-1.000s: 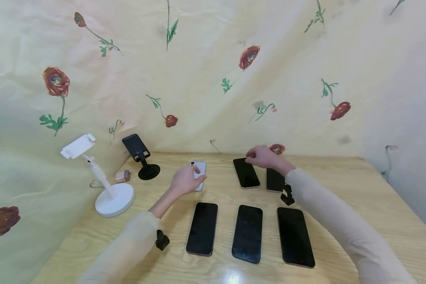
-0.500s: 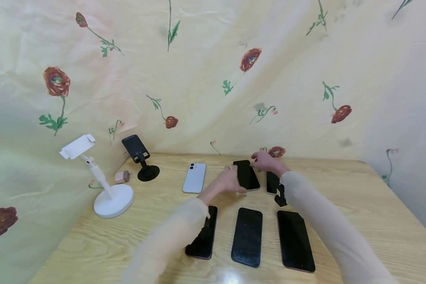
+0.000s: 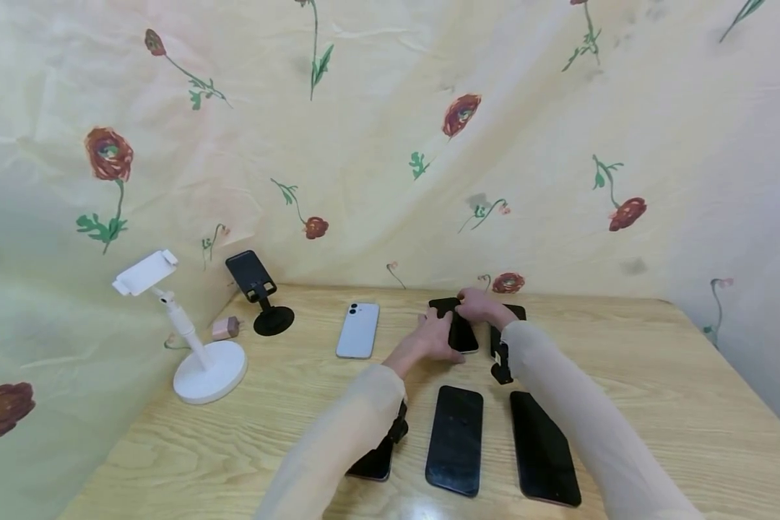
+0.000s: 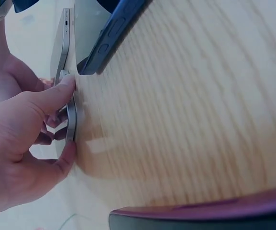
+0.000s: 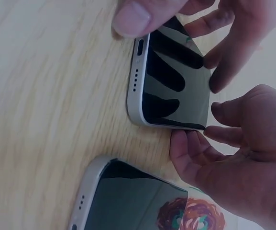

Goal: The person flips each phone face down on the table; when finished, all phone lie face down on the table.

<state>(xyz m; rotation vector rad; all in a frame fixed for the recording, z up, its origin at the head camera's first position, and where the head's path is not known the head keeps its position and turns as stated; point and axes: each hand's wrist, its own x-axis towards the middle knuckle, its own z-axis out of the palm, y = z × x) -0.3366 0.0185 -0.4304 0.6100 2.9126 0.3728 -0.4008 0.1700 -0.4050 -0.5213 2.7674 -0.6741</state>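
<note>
Both hands are at a phone (image 3: 464, 338) with a dark screen and a silver edge, lying face up in the back row. My left hand (image 3: 431, 338) grips it from the left and front; in the right wrist view its thumb (image 5: 134, 18) is by the charging-port end. My right hand (image 3: 483, 307) holds the far right part, its fingers bent along the side edge in the right wrist view. Just right of it, a second black-screened phone (image 3: 516, 312) is partly hidden by the right wrist. A pale phone (image 3: 358, 331) lies back up to the left.
Three dark phones lie in the front row: a left one (image 3: 372, 466) mostly under the left sleeve, a middle one (image 3: 455, 440) and a right one (image 3: 544, 455). At the left stand a white phone stand (image 3: 211, 372), a black phone stand (image 3: 273, 319) and a pink charger (image 3: 226, 328).
My left hand has left the pale phone and moved right to the silver-edged phone. My right hand has lifted slightly off that phone, then come down on its far right part.
</note>
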